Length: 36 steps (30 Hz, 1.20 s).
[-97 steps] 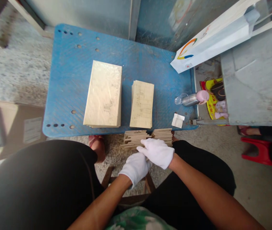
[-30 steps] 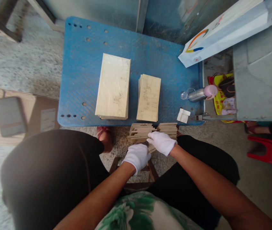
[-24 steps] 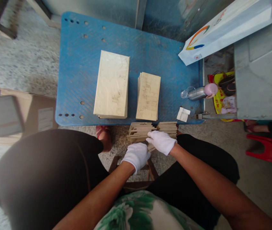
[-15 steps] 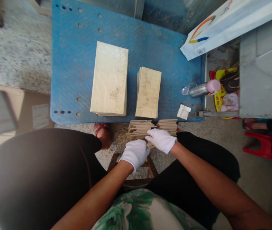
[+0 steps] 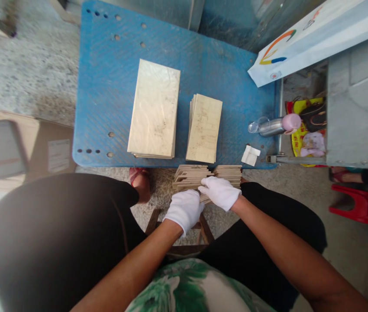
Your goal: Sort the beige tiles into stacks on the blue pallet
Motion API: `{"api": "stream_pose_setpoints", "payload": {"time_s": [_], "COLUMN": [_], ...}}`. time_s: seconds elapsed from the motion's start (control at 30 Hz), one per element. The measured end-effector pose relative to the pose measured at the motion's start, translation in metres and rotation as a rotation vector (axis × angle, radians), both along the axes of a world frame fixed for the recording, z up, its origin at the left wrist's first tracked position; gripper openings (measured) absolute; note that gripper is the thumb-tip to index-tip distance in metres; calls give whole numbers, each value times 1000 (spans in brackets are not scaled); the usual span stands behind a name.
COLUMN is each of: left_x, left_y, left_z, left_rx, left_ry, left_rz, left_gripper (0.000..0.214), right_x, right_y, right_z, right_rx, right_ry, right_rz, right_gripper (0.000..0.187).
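Two bunches of thin beige boards, the left bunch and the right bunch, are seen edge-on in front of the blue table, between my knees. My left hand, in a white glove, is curled at the near end of the boards, its fingertips mostly hidden. More board edges show between both hands. My right hand, also white-gloved, lies over the boards from the right, thumb and fingers closed on their edges. On the table are a large stack of pale panels and a smaller stack.
The blue table also carries a crumpled white paper, a clear cup and a steel bottle. A white bag leans at the right. Cardboard lies left, a red stool right, near another person's foot.
The view has shifted slightly, so the table and stacks appear a little farther right and lower. Both hands keep nearly the same hold on the boards.
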State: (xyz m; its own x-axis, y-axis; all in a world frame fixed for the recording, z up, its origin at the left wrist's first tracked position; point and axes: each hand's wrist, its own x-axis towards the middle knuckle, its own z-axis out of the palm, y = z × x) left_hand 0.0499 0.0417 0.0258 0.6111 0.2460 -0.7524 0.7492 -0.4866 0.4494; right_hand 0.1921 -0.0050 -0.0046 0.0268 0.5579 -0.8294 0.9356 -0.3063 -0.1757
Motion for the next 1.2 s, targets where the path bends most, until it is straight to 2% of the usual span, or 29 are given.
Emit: {"api": "stream_pose_setpoints", "payload": {"time_s": [0.13, 0.3, 0.53, 0.83, 0.97, 1.2], "left_x": [0, 1, 0, 0, 0, 2], "left_y": [-2, -3, -5, -2, -2, -1], "left_z": [-2, -6, -11, -7, -9, -11], "left_rx": [11, 16, 8, -67, -96, -118], "left_ry": [-1, -7, -54, -65, -70, -77], "left_rz": [-5, -17, -21, -57, -41, -13], "left_gripper": [39, 40, 44, 49, 51, 49], "right_x": [0, -1, -1, -3, -4, -6], "right_y": [0, 1, 0, 6, 7, 11], "right_z": [3, 6, 3, 7, 9, 10], "right_rx": [42, 14, 25, -11, -18, -34], "right_ry": [-12, -23, -20, -31, -42, -43], "right_rz": [5, 11, 7, -25, -17, -11], "right_gripper": [35, 36, 37, 39, 43, 39]}}
